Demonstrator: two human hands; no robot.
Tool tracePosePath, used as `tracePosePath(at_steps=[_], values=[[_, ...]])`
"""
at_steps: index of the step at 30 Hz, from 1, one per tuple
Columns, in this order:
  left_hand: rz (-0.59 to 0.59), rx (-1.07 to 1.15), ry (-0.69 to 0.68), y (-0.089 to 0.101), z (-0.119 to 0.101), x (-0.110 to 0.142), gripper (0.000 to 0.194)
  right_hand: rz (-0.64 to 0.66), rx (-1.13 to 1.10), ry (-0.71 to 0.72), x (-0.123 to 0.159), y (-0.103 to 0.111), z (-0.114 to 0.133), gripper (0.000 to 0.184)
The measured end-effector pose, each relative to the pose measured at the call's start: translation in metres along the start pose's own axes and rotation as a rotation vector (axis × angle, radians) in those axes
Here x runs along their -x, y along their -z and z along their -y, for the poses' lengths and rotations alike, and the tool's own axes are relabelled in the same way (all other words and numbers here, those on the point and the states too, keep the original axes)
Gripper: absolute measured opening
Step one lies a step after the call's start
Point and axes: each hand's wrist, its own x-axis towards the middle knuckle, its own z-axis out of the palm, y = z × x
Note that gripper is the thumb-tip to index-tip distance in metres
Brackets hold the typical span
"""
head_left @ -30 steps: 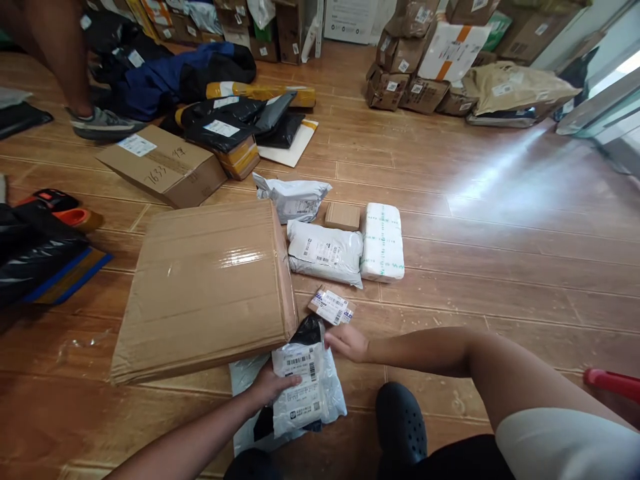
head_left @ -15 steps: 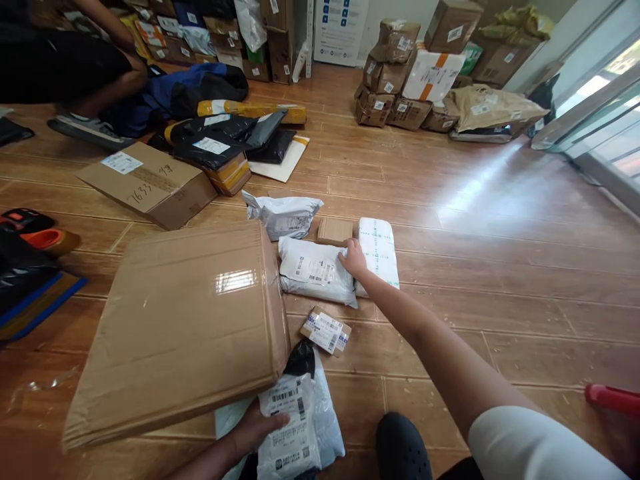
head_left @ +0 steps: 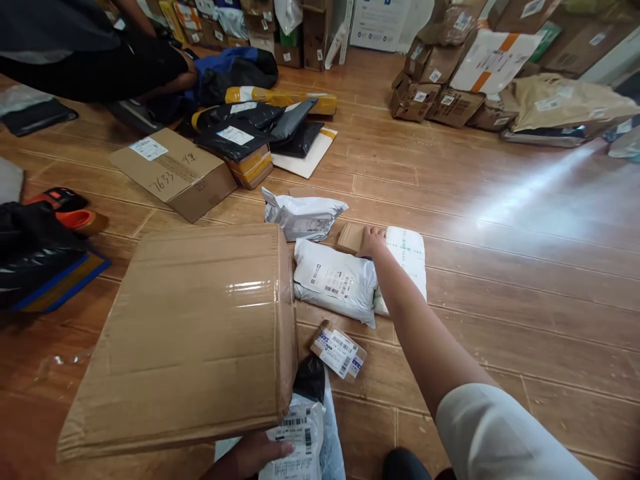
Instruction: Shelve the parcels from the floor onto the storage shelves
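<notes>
A large flat carton (head_left: 195, 333) lay left of the right hand (head_left: 373, 241), whose fingers rested loosely on a small brown box (head_left: 350, 237); the left hand (head_left: 255, 453) gripped a labelled mailer (head_left: 295, 450).

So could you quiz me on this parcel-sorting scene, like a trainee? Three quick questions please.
1. True or false: the right hand rests on the small brown box.
2. What does the left hand hold: A) labelled white mailer, B) scanner, C) tape?
3. Which lies nearest the big flat carton: the white padded parcel or the white poly bag?

Key: 1 true; 2 A; 3 the white poly bag.
</notes>
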Motion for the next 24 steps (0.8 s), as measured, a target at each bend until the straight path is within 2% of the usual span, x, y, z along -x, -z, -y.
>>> tracePosePath(at_steps=[2, 4, 7, 9, 11, 13, 15, 17, 21, 24], values=[[-0.004, -0.022, 0.045, 0.0, -0.001, 0.002, 0.067, -0.093, -0.003, 0.018, 0.011, -0.004, 0.0, 0.113], [0.004, -0.011, 0.085, -0.001, -0.003, 0.003, 0.069, -0.265, -0.077, 0.01, 0.033, -0.005, -0.002, 0.108], [0.051, 0.044, 0.073, -0.001, -0.007, 0.003, 0.067, -0.523, -0.24, 0.008, 0.087, 0.006, -0.012, 0.111], [0.081, 0.044, 0.057, -0.001, -0.011, 0.004, 0.066, -0.551, -0.283, 0.083, 0.135, 0.022, -0.02, 0.115], [0.092, 0.029, 0.049, -0.001, -0.015, 0.004, 0.066, -0.432, -0.268, 0.221, 0.188, 0.036, -0.027, 0.114], [0.093, 0.01, 0.028, 0.0, -0.018, 0.004, 0.063, -0.232, -0.253, 0.353, 0.241, 0.041, -0.03, 0.111], [0.105, -0.001, 0.003, 0.001, -0.022, 0.003, 0.062, -0.046, -0.261, 0.385, 0.286, 0.031, -0.029, 0.111], [0.133, -0.016, -0.03, 0.003, -0.023, 0.002, 0.062, 0.082, -0.267, 0.361, 0.32, 0.014, -0.025, 0.113], [0.164, -0.04, -0.138, 0.004, -0.021, -0.002, 0.062, 0.107, -0.264, 0.301, 0.354, -0.014, -0.006, 0.117], [0.163, -0.004, -0.183, 0.003, -0.017, -0.005, 0.069, 0.162, -0.116, 0.358, 0.356, -0.01, 0.016, 0.12]])
